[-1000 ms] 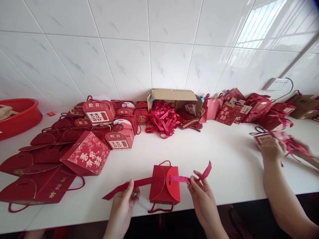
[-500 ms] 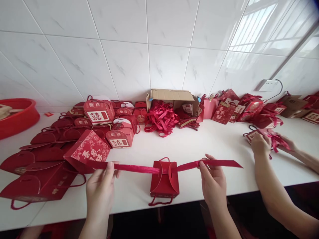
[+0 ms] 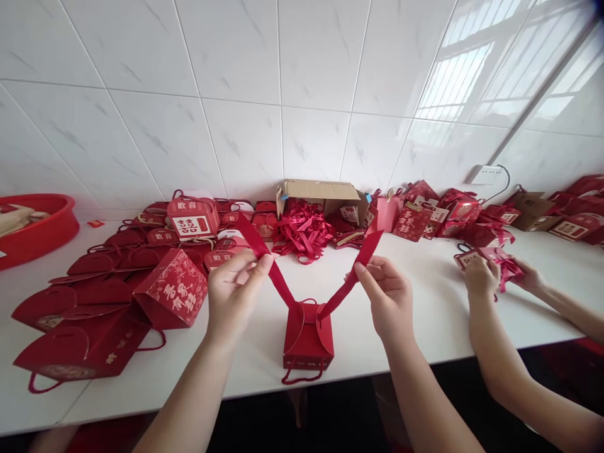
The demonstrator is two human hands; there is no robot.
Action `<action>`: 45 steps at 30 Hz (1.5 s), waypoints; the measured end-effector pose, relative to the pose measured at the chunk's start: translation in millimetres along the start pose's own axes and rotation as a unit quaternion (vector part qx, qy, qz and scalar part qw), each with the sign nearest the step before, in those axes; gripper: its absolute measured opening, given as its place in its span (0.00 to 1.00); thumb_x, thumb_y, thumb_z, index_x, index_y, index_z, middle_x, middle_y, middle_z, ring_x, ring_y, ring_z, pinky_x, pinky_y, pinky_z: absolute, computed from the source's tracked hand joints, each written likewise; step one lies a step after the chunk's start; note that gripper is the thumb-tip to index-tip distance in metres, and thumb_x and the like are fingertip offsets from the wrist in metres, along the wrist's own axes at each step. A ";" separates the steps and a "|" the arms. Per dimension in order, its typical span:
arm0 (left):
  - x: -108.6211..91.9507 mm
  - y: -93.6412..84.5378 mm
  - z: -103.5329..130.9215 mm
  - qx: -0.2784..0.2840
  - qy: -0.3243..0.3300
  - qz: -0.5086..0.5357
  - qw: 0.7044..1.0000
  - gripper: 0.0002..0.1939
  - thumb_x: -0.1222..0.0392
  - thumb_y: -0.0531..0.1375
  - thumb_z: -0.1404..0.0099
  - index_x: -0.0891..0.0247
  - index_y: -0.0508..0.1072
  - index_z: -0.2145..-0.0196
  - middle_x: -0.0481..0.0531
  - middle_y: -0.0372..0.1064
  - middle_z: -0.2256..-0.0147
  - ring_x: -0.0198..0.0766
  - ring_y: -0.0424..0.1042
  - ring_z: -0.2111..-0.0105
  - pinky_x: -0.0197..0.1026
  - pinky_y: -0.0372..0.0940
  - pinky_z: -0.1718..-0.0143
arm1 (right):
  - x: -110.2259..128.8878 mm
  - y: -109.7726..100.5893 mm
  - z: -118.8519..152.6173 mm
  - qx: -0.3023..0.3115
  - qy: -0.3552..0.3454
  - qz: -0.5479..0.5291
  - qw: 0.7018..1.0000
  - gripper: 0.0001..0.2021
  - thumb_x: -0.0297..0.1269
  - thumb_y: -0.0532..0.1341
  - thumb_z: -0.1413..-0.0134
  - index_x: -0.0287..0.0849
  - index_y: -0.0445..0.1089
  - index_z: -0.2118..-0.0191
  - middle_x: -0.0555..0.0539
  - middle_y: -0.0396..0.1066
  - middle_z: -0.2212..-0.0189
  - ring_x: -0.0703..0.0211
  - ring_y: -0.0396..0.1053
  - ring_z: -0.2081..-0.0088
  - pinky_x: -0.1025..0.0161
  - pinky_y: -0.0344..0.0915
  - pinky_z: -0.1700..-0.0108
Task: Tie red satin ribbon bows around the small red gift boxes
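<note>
A small red gift box with rope handles stands on the white table between my hands, close to the front edge. One red ribbon runs through the slots in its top flaps, and its two ends rise in a V. My left hand pinches the left end between thumb and fingers. The right end is pinched by my right hand, with a short tail sticking up past the fingertips. Both hands are raised above and to either side of the box.
Red gift boxes crowd the left side, beside a red basin. Against the tiled wall sits a cardboard carton with a heap of red ribbons. At right, a co-worker's hands hold a ribboned box.
Both hands have moved up and inward, lifting the ribbon ends from a nearly level line into a V above the box. The camera view has shifted slightly.
</note>
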State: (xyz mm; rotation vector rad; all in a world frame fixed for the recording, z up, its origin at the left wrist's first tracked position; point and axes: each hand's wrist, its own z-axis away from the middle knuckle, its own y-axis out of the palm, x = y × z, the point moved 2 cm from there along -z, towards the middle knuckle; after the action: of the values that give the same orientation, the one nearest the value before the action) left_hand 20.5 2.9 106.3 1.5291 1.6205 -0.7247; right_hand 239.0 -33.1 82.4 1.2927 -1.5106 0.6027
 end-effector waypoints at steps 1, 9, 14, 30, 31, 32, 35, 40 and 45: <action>-1.4 1.6 0.3 0.006 0.003 -0.002 1.000 0.07 0.56 0.65 0.44 0.62 0.76 0.72 0.46 0.68 0.76 0.32 0.64 0.75 0.35 0.61 0.73 | 1.8 2.1 0.1 0.009 0.000 0.006 1.000 0.07 0.40 0.65 0.49 0.44 0.71 0.65 0.51 0.72 0.75 0.62 0.69 0.72 0.63 0.65 0.66; -8.7 3.1 -0.2 0.027 -0.021 0.003 0.999 0.05 0.58 0.66 0.45 0.61 0.75 0.73 0.45 0.66 0.77 0.32 0.64 0.75 0.34 0.60 0.74 | 4.9 10.0 -0.2 0.053 -0.002 -0.067 0.996 0.04 0.39 0.65 0.48 0.45 0.72 0.70 0.53 0.68 0.74 0.67 0.63 0.70 0.68 0.60 0.66; -8.4 6.6 -0.7 0.047 -0.023 0.008 0.999 0.05 0.58 0.65 0.43 0.60 0.75 0.71 0.45 0.65 0.76 0.32 0.64 0.74 0.34 0.60 0.72 | 9.4 18.2 -3.7 0.088 -0.017 -0.070 0.994 0.04 0.38 0.64 0.47 0.46 0.72 0.71 0.54 0.66 0.76 0.68 0.60 0.72 0.69 0.57 0.69; -13.1 17.4 2.1 0.111 -0.032 -0.042 0.992 0.09 0.53 0.61 0.40 0.60 0.75 0.71 0.50 0.73 0.72 0.39 0.72 0.68 0.39 0.66 0.63 | 18.8 21.3 -5.1 0.103 -0.006 -0.071 0.992 0.05 0.39 0.65 0.48 0.44 0.72 0.70 0.52 0.68 0.75 0.63 0.65 0.70 0.65 0.61 0.66; -12.5 17.1 2.7 0.112 -0.031 -0.044 0.992 0.09 0.53 0.61 0.40 0.60 0.75 0.71 0.50 0.73 0.72 0.39 0.72 0.68 0.39 0.66 0.63 | 18.9 20.8 -5.1 0.101 -0.008 -0.073 0.992 0.05 0.39 0.65 0.49 0.44 0.72 0.70 0.52 0.69 0.75 0.63 0.65 0.70 0.65 0.61 0.66; -12.4 16.8 3.2 0.112 -0.029 -0.045 0.992 0.09 0.53 0.61 0.40 0.60 0.75 0.71 0.50 0.73 0.72 0.40 0.72 0.67 0.39 0.66 0.63 | 19.1 20.4 -5.3 0.098 -0.012 -0.075 0.992 0.05 0.39 0.65 0.49 0.44 0.72 0.70 0.52 0.69 0.75 0.63 0.66 0.70 0.64 0.62 0.66; -14.2 16.5 3.0 0.111 -0.023 -0.034 0.993 0.09 0.53 0.60 0.39 0.60 0.75 0.71 0.51 0.74 0.70 0.41 0.73 0.65 0.40 0.67 0.60 | 20.2 20.7 -6.6 0.088 -0.023 -0.074 0.993 0.06 0.40 0.65 0.49 0.45 0.71 0.70 0.52 0.69 0.74 0.62 0.67 0.70 0.64 0.64 0.64; -17.7 19.5 0.0 0.126 -0.031 0.007 0.992 0.10 0.52 0.59 0.37 0.60 0.74 0.71 0.52 0.73 0.71 0.41 0.73 0.65 0.42 0.65 0.56 | 22.8 28.4 -8.3 0.110 0.001 -0.111 0.988 0.06 0.40 0.63 0.47 0.44 0.69 0.69 0.53 0.71 0.75 0.62 0.70 0.71 0.61 0.67 0.61; -19.3 26.1 -1.2 0.165 -0.027 0.022 0.986 0.13 0.53 0.56 0.35 0.61 0.71 0.74 0.48 0.66 0.77 0.37 0.69 0.70 0.39 0.63 0.64 | 23.7 36.5 -11.2 0.112 0.024 -0.069 0.991 0.08 0.40 0.64 0.49 0.42 0.68 0.70 0.51 0.73 0.77 0.64 0.69 0.77 0.64 0.67 0.70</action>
State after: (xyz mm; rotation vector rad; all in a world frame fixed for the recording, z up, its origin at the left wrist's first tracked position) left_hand 45.6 -3.7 125.9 1.7545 1.4738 -1.0401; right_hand 211.4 -22.5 116.3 1.5289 -1.3298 0.7237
